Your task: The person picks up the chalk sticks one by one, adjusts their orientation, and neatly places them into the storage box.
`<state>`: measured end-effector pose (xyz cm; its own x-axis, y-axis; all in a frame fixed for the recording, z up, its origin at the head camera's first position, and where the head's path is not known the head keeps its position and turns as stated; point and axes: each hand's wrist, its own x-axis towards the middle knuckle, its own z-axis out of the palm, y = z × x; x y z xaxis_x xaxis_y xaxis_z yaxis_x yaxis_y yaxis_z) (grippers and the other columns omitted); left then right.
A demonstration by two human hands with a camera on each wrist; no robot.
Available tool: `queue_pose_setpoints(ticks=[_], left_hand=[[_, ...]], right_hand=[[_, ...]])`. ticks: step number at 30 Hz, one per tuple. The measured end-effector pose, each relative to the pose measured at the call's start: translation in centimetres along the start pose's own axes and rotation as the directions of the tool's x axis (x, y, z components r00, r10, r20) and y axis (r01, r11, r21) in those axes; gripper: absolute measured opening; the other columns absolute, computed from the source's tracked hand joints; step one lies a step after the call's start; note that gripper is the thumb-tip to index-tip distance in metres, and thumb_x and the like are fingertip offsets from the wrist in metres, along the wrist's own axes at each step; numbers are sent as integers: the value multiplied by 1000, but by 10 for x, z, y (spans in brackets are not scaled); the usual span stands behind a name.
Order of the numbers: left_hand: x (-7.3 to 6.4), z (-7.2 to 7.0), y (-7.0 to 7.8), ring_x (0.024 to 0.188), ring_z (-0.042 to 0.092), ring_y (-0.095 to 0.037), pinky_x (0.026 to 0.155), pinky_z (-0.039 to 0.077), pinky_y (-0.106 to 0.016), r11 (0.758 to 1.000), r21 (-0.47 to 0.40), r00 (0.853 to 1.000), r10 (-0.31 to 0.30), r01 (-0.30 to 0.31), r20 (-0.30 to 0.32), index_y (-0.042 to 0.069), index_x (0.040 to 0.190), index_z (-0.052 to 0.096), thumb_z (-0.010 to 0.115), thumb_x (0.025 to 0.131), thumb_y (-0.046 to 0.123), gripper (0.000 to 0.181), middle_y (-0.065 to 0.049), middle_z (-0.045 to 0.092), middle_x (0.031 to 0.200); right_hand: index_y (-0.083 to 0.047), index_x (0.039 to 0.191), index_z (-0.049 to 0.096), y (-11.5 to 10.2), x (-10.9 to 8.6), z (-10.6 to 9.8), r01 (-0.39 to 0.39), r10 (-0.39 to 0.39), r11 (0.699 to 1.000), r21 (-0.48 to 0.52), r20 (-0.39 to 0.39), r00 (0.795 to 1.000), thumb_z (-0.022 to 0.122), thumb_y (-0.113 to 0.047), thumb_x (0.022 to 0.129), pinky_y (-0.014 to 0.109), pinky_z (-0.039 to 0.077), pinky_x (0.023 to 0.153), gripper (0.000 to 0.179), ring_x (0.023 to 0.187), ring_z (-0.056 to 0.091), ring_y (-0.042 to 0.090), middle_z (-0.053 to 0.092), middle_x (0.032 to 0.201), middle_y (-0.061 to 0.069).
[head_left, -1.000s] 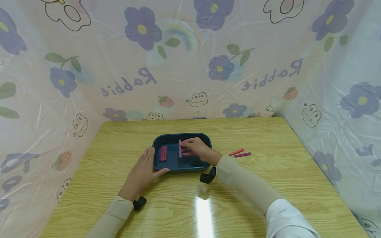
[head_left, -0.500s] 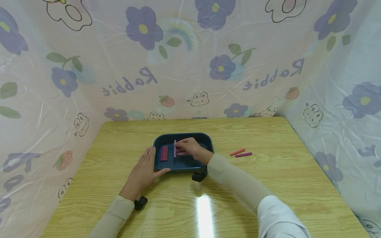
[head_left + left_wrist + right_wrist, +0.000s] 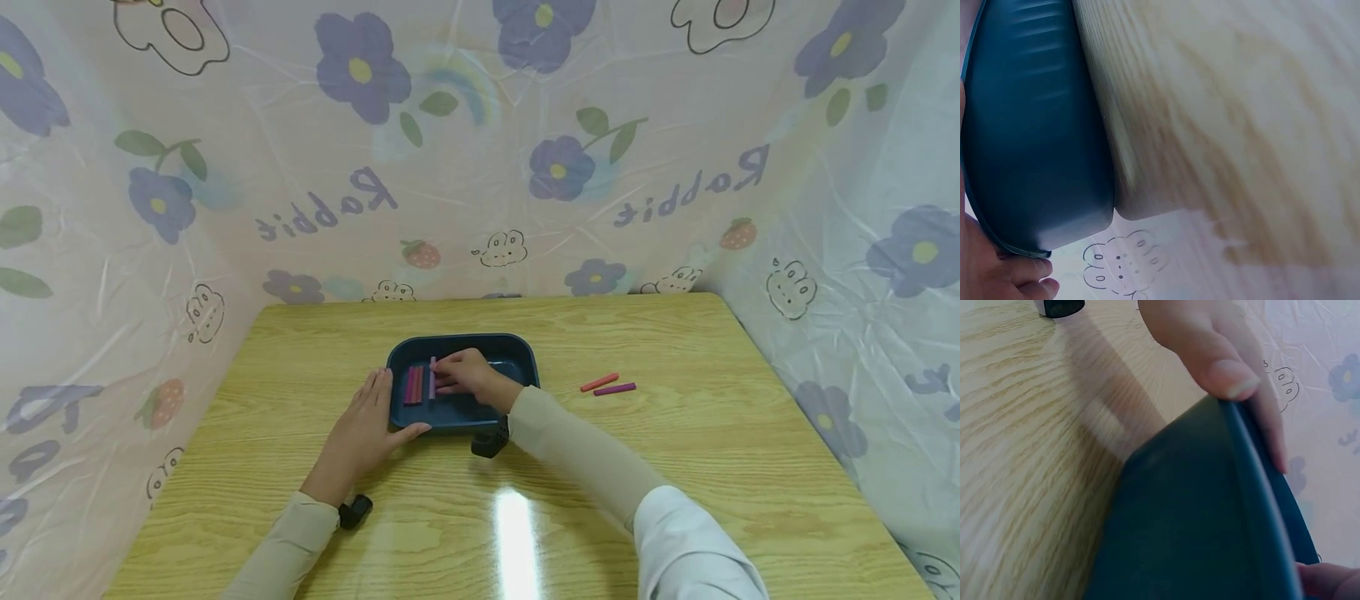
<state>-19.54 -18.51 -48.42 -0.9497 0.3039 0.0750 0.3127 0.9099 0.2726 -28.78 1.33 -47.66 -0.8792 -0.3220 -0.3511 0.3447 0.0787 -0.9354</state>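
In the head view my right hand (image 3: 474, 373) is inside the dark blue tray (image 3: 457, 430), pinching a light purple stick (image 3: 432, 385) held lengthwise front to back. Just left of that stick, several pink and reddish sticks (image 3: 413, 387) lie side by side. My left hand (image 3: 360, 427) rests against the tray's left end, fingers straight along the side and thumb at the front rim. The right wrist view shows the left thumb (image 3: 1232, 378) over the rim, while right-hand fingertips (image 3: 1329, 581) peek in at the lower right.
On the wooden table (image 3: 585, 517), right of the tray, lie an orange-red stick (image 3: 600, 382) and a purple stick (image 3: 615, 389). A flower-and-rabbit patterned sheet (image 3: 450, 183) hangs behind and at both sides. Each wrist wears a small black camera.
My right hand has carried the light purple stick leftward inside the tray, close to the row of sticks. The left hand stays at the tray's left end.
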Motion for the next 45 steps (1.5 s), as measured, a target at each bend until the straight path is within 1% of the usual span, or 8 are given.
queue_pose_setpoints(ticks=[5,12,16,23,31,39,45], left_hand=[[0,0,-1,140,8,-31,110,17,-48,1000,7,1000,7,-7,-3,-1,148,9,32,76,82,112,-19,14,152],[0,1,-3,140,7,-30,110,17,-48,1000,-1,1000,-4,4,4,0,149,8,33,76,82,112,-18,12,153],[0,2,-2,141,6,-28,110,17,-47,1000,-5,1000,-17,17,7,1,149,7,34,76,82,112,-17,12,153],[0,1,0,140,9,-32,110,18,-48,1000,-10,1000,3,-3,-1,-1,148,9,35,76,81,112,-20,14,152],[1,0,-1,140,6,-29,110,17,-47,1000,-5,1000,-4,4,16,1,149,6,33,76,82,113,-18,12,153],[1,-1,0,140,7,-30,110,17,-47,1000,2,1000,-6,6,7,1,149,7,34,76,82,112,-18,13,152],[1,-1,0,140,9,-32,110,17,-47,1000,1,1000,-1,1,3,-1,148,9,36,76,81,112,-20,14,152]], right_hand=[[9,106,63,3,4,5,3,-3,1000,2,-6,1000,60,-8,90,34,56,70,23,80,67,23,67,92,17],[9,104,64,5,8,10,3,-3,1000,-12,-19,1000,58,-7,91,35,56,70,21,80,67,24,67,93,16],[8,103,64,6,8,11,3,-4,999,-37,-27,1000,57,-6,92,35,55,71,20,82,67,25,67,94,16],[9,102,64,7,8,11,21,-25,997,-68,-57,998,57,-6,92,34,56,69,20,83,67,26,66,94,18],[10,103,63,6,7,12,22,-26,997,-69,-62,998,56,-6,92,35,55,71,20,82,67,25,66,95,19],[10,100,64,7,10,12,38,-43,997,-63,-79,996,57,-4,92,34,55,71,18,83,67,26,66,93,20],[10,101,65,8,12,12,42,-48,995,-92,-70,996,57,-4,92,34,55,71,19,84,67,28,66,95,20]])
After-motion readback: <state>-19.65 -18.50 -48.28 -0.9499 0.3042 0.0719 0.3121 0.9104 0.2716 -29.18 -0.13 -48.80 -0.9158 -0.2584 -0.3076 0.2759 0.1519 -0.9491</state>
